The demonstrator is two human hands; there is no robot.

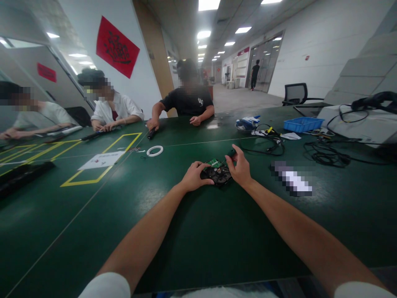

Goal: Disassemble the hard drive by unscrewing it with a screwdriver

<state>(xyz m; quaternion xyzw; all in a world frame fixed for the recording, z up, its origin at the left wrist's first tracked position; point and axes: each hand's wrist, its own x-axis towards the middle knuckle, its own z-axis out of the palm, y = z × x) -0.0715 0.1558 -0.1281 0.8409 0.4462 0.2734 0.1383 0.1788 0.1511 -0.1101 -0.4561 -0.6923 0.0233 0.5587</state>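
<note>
My left hand [192, 178] grips the left side of a black device [219, 177] with its insides exposed, fingers at the far edge and thumb on the near part. A green circuit board [214, 163] shows at the back of the device. At the device's right side, my right hand [240, 167] is closed on a screwdriver [231, 154], of which mostly the dark handle is visible. The shaft and tip are too small to make out. Both forearms reach in over the green table [223, 240].
A pixelated phone-like object [291, 179] lies to the right, with black cables [328, 154] and a blue tray [303, 124] behind it. Left of the device are a white ring [154, 151] and a paper sheet [101, 160]. Several people sit across the table.
</note>
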